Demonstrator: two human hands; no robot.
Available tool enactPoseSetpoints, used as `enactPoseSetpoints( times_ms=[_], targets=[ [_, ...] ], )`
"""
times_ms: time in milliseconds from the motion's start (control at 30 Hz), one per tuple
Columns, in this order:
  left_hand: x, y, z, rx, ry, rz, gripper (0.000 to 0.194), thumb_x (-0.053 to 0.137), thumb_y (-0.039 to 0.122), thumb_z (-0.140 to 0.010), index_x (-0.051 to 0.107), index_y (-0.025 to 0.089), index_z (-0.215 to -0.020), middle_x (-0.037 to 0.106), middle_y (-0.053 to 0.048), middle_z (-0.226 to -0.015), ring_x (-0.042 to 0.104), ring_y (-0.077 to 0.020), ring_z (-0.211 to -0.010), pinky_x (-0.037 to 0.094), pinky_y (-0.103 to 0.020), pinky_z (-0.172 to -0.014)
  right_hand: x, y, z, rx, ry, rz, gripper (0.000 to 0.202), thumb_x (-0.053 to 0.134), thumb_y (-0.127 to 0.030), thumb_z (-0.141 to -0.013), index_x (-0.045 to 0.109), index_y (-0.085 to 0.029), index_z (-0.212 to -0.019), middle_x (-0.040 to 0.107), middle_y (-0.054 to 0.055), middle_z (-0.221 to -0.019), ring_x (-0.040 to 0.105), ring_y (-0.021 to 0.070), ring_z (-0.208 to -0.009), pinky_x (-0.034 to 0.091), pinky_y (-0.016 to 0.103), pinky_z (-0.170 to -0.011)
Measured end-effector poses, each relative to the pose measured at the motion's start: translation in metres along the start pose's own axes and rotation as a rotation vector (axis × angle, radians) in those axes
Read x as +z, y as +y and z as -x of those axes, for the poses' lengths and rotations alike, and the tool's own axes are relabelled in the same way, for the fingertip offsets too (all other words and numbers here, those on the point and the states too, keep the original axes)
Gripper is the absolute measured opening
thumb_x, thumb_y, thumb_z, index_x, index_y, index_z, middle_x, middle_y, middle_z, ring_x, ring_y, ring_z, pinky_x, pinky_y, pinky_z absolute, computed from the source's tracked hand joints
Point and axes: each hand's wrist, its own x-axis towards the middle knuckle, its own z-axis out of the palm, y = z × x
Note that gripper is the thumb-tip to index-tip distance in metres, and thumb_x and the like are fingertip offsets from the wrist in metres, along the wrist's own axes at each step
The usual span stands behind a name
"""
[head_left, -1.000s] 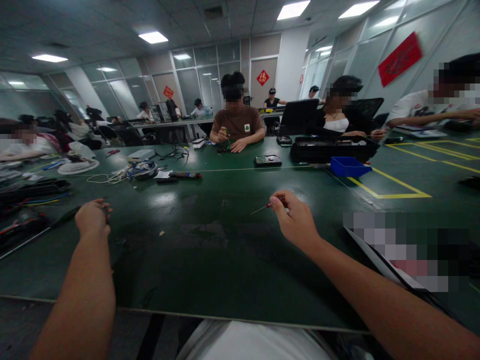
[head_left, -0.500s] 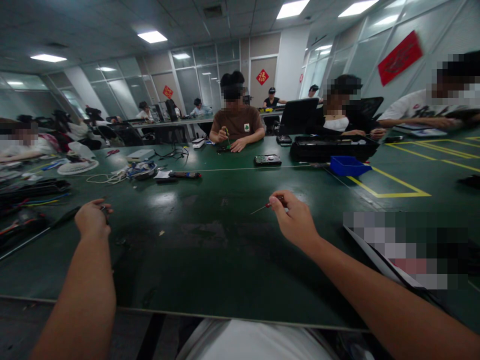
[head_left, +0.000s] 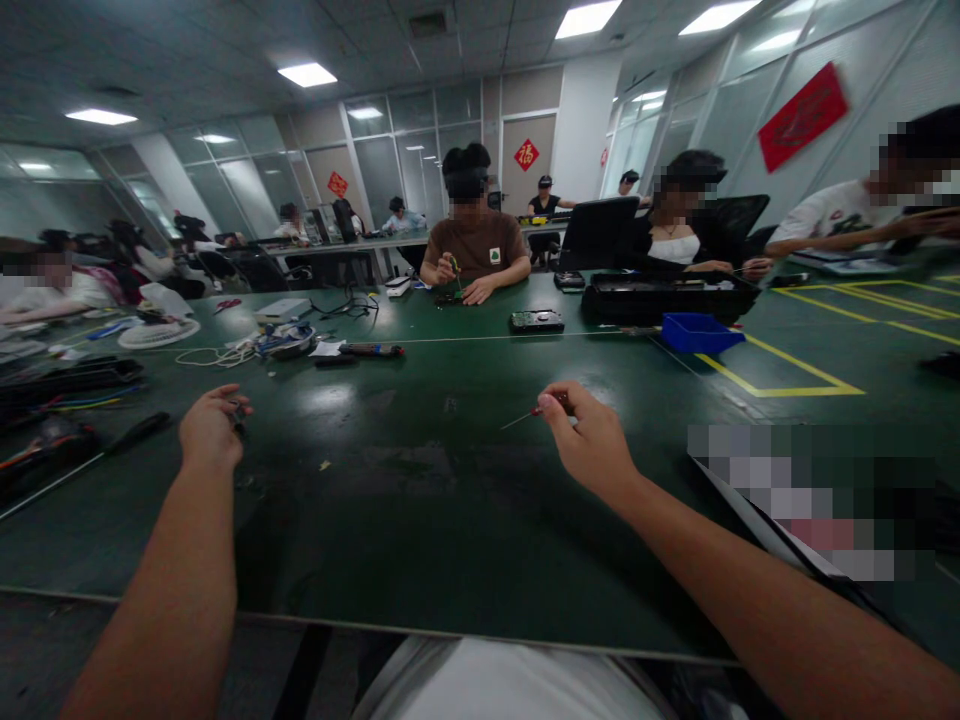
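Observation:
My right hand (head_left: 589, 432) is closed over the table, gripping a screwdriver (head_left: 535, 411) with a red handle. Its thin metal shaft points left and slightly down. On the left, my left hand (head_left: 214, 425) has its fingers curled around a small dark object (head_left: 239, 418), mostly hidden and too unclear to name. Beside that hand lies a long tool with a black handle (head_left: 142, 432) and a slim metal rod. The green tabletop (head_left: 390, 530) stretches between both hands, with a small yellowish scrap (head_left: 324, 466) on it.
Across the table a person works with a screwdriver near a hard drive (head_left: 536, 320). A blue bin (head_left: 697, 332) and a black case (head_left: 667, 297) stand right of it. Cables and parts (head_left: 285, 340) lie at the far left, beside a pen-like tool (head_left: 371, 350).
My left hand has moved to the right, away from the long black-handled tool, with the small dark object in its fingers. My right hand and its screwdriver have stayed almost still.

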Motion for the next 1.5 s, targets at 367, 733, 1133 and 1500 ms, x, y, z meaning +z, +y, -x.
enactPoseSetpoints(
  times_ms=[367, 733, 1133, 1500],
  targets=[
    [0.070, 0.035, 0.084, -0.119, -0.493, 0.197, 0.038, 0.048, 0.007, -0.053, 0.060, 0.011, -0.089, 0.053, -0.002, -0.069, 0.050, -0.0132, -0.062, 0.040, -0.022, -0.058, -0.002, -0.003, 0.001, -0.001, 0.007, -0.021, 0.022, 0.048, -0.038, -0.099, 0.062, -0.022, -0.095, 0.073, 0.005, -0.086, 0.069, 0.0225, -0.079, 0.048, 0.034, -0.070],
    [0.166, 0.013, 0.205, 0.064, -0.876, -0.227, 0.052, 0.056, -0.007, -0.068, 0.056, 0.015, -0.115, 0.066, -0.008, -0.109, 0.061, -0.0169, -0.093, 0.046, -0.030, -0.086, -0.001, -0.003, 0.002, 0.048, -0.010, -0.108, 0.019, 0.054, -0.037, -0.095, 0.063, -0.021, -0.102, 0.073, 0.006, -0.090, 0.069, 0.0222, -0.083, 0.050, 0.035, -0.074],
    [0.163, -0.026, 0.210, 0.252, -1.079, -0.258, 0.048, 0.069, 0.004, -0.079, 0.066, 0.021, -0.123, 0.071, -0.006, -0.115, 0.066, -0.0211, -0.106, 0.047, -0.039, -0.102, 0.003, 0.003, 0.006, 0.088, 0.069, -0.379, 0.024, 0.056, -0.042, -0.096, 0.064, -0.023, -0.107, 0.074, 0.006, -0.094, 0.072, 0.0224, -0.087, 0.054, 0.038, -0.079],
    [0.158, -0.016, 0.215, 0.383, -1.061, -0.314, 0.042, 0.072, 0.011, -0.080, 0.070, 0.023, -0.120, 0.072, -0.003, -0.123, 0.063, -0.0231, -0.118, 0.043, -0.038, -0.109, 0.001, 0.000, 0.004, 0.038, 0.015, -0.158, 0.022, 0.053, -0.040, -0.096, 0.065, -0.022, -0.102, 0.075, 0.005, -0.088, 0.071, 0.0224, -0.082, 0.053, 0.036, -0.074]
  ],
)
